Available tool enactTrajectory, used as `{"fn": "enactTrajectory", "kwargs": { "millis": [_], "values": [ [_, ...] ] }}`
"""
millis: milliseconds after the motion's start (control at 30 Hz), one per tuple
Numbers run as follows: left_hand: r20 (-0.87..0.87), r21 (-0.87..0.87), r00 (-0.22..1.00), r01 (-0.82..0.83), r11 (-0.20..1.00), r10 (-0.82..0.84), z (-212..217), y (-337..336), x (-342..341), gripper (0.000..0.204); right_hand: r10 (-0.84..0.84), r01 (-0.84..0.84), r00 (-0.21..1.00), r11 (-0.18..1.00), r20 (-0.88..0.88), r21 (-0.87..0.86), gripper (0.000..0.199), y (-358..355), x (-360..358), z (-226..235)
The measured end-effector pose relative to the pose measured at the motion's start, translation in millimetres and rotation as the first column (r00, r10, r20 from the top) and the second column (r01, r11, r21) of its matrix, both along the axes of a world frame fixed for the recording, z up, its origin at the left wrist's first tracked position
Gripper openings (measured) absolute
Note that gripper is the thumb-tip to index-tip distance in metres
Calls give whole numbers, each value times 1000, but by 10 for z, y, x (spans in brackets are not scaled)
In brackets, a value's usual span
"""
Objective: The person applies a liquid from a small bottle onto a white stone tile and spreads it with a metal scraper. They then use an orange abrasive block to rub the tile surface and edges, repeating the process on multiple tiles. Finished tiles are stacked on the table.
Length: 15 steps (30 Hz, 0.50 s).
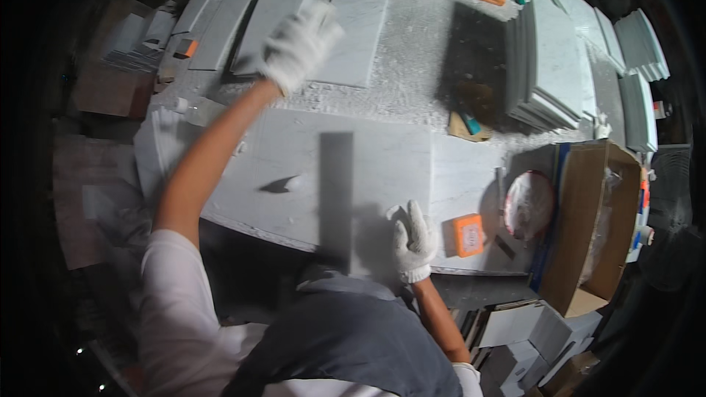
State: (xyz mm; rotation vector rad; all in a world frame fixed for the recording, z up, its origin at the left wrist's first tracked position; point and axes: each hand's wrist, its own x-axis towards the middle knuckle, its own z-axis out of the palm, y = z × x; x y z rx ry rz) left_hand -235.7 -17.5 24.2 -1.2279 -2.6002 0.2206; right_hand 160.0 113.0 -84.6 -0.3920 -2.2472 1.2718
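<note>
Dust and pale grit coat the table [412, 51] in our dim workspace, and the rim of the frame falls away into darkness. Our left hand [305, 44], in a white glove, reaches to the upper left over two pale veined slabs [360, 44]; it is blurred, so we cannot tell whether its fingers grasp anything or touch the stone. Our right hand [414, 246], gloved too, is at lower centre, by the near edge of a large pale panel [390, 158]; its fingers are extended and loose, with nothing visible in them. That panel fills the middle of the frame, with a small white lump [294, 183] on it and a pale bottle [202, 112] lying toward its upper left. With our left arm stretched this far, we judge it best to keep the fingers flat and light, lifting rather than dragging, since grit may scratch a polished face. We should also keep our forearm clear of the bottle, and our right hand away from the orange box [468, 235] just beside it, steadying the panel with an even palm and sparing its brittle-looking corners.
</note>
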Motion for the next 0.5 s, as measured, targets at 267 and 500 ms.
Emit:
{"fn": "enactTrajectory", "kwargs": {
  "millis": [267,500],
  "values": [
    [484,434,452,620,654,-749,-987,259,2763,67,-394,409,912,857,113,-314,44,510,960,22],
    [157,-7,925,353,936,-347,-870,787,1567,69,-508,496,844,621,170,-606,53,531,1433,42]
  ]
}}
